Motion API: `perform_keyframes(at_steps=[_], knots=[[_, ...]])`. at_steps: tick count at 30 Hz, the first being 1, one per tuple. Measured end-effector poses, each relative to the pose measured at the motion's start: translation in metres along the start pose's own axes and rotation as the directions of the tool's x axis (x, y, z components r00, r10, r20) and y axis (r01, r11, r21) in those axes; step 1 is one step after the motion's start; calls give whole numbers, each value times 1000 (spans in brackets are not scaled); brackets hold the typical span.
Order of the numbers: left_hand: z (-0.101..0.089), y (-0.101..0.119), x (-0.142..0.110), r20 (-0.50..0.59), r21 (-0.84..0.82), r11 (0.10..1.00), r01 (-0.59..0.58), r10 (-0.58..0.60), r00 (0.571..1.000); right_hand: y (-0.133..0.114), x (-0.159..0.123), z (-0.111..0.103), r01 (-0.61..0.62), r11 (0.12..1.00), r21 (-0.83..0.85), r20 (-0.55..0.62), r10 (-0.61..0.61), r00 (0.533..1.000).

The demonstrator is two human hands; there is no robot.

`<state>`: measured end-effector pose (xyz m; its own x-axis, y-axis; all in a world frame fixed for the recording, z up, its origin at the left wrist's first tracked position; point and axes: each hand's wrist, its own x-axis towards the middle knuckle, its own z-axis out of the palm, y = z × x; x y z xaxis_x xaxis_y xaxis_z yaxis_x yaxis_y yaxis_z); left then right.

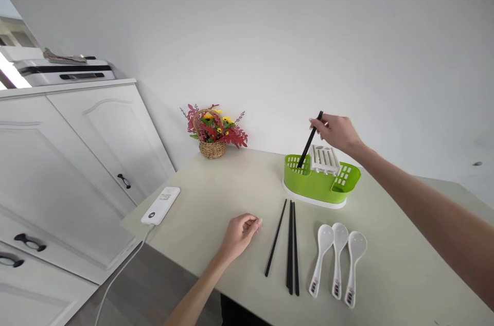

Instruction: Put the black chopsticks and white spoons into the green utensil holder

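My right hand [336,130] pinches the upper end of black chopsticks [310,141]; I cannot tell how many. Their lower end dips into the left compartment of a green utensil holder [312,184], which has a white slotted rack [324,159] in its middle and a white base. My left hand [241,233] rests on the table with fingers curled and thumb against them, nothing visible in it. Several more black chopsticks [290,249] lie to its right, one a little apart from the others. Farther right are three white spoons [340,259], bowls toward the holder.
A wicker basket of artificial flowers [213,141] stands by the wall at the back of the table [231,182]. A white power bank [161,205] with a cable [123,267] lies at the left edge. White cabinets [85,161] stand to the left, with a case [69,71] on top.
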<state>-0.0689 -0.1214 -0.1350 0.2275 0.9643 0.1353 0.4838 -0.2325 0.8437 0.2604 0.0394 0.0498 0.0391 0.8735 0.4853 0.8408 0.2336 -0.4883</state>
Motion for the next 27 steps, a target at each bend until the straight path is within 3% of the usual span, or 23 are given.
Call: perform_keyframes(at_steps=[7,13,21,27], knots=[[0,-2,2,3,-19,1000,20,-20,1000,28,25,43,-58,998,-22,199,62,978],[-1,-1,2,2,-28,999,16,-16,1000,46,26,62,-125,989,-77,243,140,960],[-1,-3,2,-4,-35,999,7,-7,1000,60,25,63,-182,973,-142,211,209,955],[-1,-8,2,-25,-31,999,-19,18,1000,54,0,57,-220,967,-129,255,247,935]])
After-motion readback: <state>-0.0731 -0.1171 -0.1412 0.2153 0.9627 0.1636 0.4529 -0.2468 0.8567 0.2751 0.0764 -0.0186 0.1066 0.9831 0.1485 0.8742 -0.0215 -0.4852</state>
